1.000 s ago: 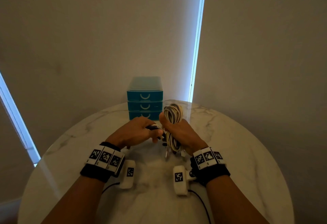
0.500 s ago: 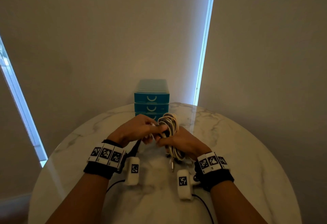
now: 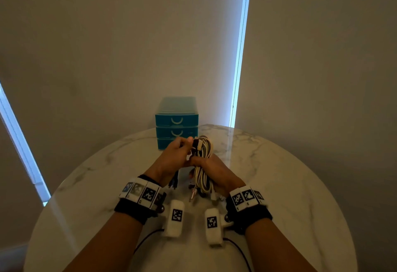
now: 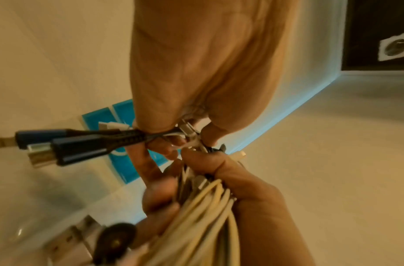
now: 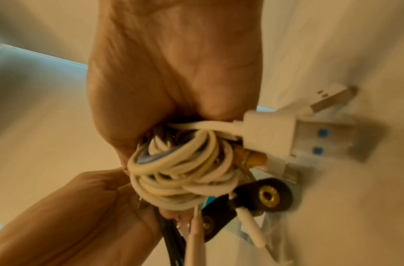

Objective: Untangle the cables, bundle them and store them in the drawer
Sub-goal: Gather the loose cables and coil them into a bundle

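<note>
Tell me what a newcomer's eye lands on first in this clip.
Both hands meet mid-table over a coil of cream cables: the right hand grips it, the left hand pinches dark plugs beside it. Behind them a teal drawer unit stands shut at the table's far edge.

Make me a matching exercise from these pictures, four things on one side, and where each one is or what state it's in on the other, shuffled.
Things:
1. cable bundle
2. drawer unit
3. dark braided plugs
4. white USB plug

Places or states:
A. at the table's far edge, drawers closed
B. sticks out beside the right palm
C. gripped in the right hand
D. stick out past the left hand

Pairs: 1-C, 2-A, 3-D, 4-B
</note>
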Demonstrator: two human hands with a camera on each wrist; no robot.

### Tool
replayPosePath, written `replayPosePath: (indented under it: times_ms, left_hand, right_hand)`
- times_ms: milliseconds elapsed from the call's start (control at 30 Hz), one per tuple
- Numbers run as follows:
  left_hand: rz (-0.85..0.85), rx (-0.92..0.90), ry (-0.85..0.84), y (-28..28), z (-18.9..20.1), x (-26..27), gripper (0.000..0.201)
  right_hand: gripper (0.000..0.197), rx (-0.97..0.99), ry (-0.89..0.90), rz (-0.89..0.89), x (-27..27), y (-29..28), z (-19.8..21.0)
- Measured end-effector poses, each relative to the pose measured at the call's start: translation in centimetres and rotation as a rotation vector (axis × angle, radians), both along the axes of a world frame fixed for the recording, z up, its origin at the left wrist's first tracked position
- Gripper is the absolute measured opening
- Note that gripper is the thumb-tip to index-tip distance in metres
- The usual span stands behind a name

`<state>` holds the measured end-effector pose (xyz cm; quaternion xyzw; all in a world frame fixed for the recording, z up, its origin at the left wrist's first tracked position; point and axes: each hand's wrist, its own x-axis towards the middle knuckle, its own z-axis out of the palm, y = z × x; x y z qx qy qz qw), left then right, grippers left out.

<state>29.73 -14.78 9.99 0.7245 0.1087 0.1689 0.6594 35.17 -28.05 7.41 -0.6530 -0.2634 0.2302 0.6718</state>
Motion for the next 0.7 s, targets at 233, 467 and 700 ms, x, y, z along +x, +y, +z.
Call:
replayPosePath:
  times_ms: [233,467,700]
  left_hand:
    - [-0.076,-0.054,0.107,-1.2,1.7,1.4,0.042]
    - [-0.258,-0.25,0.221,-1.4,4.1,2.0,0.04]
    - [-0.159,0.108,0.222,-1.3,4.8,3.1,0.088]
  right_hand:
    - [0.02,-0.026,-0.079,0.008,1.1,-0.8,0.0]
    - [0.033,0.014,-0.04,0.089,2.4,-1.6,-0.7]
    - [0.012,0.115,0.291,0.158,2.4,-0.3,-0.9]
